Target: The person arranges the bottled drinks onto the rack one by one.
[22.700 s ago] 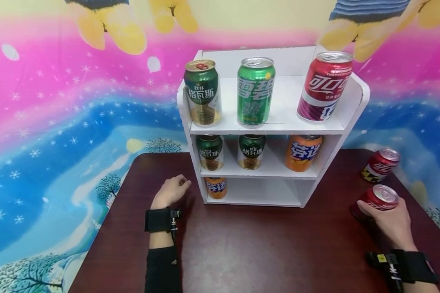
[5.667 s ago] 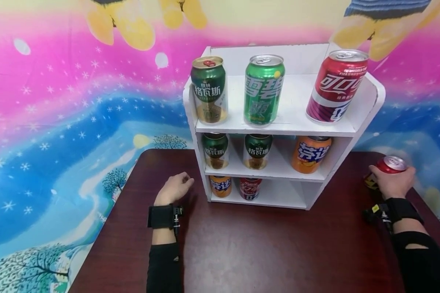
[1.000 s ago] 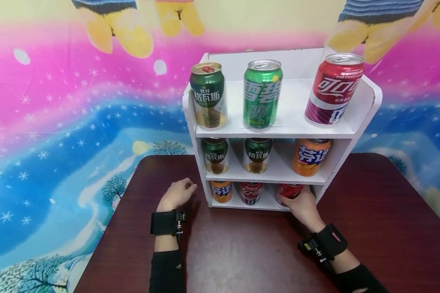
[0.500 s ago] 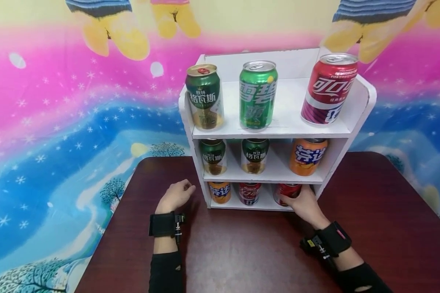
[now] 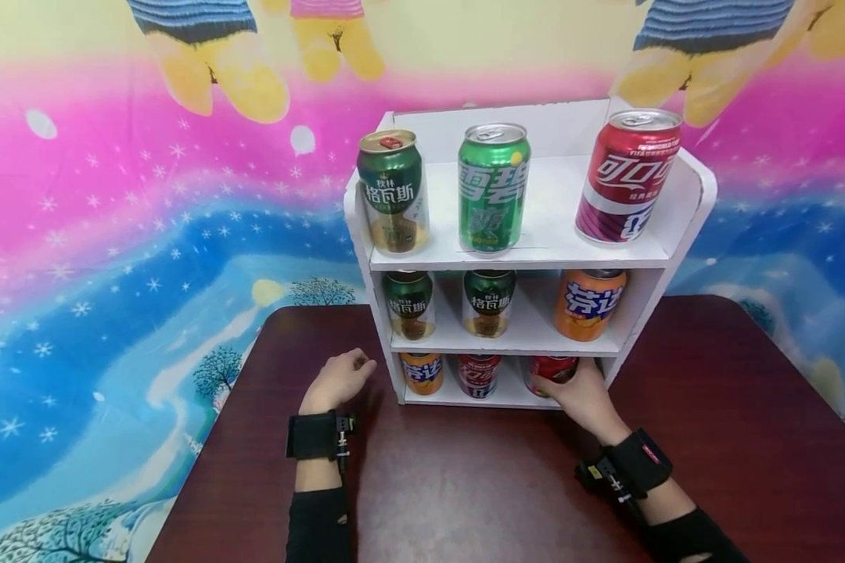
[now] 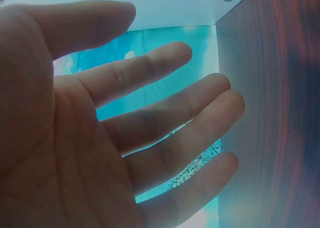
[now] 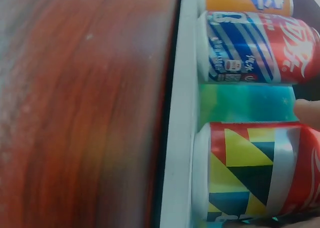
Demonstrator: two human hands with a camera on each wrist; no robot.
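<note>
On the right of the bottom shelf, my right hand (image 5: 583, 396) holds a red cola can (image 5: 552, 370), thumb at its left side and fingers round its right. In the right wrist view this cola can (image 7: 245, 173) shows a yellow-and-dark triangle pattern and stands on the shelf, the thumb (image 7: 307, 112) beside it. Another cola can (image 5: 478, 375) stands mid-shelf, with an orange soda can (image 5: 422, 373) on its left. My left hand (image 5: 339, 381) rests on the table left of the shelf, holding nothing; its fingers are spread and relaxed in the left wrist view.
The white three-tier shelf (image 5: 507, 344) stands on a dark wooden table (image 5: 465, 485). Its top tier carries a green-gold can (image 5: 394, 191), a green can (image 5: 493, 188) and a red cola can (image 5: 630, 176). Two green-gold cans and an orange can (image 5: 589, 305) fill the middle tier.
Both red cans from the table's right side now stand on the bottom shelf, first the middle one, then the right one. Over the last second my hands have hardly moved.
</note>
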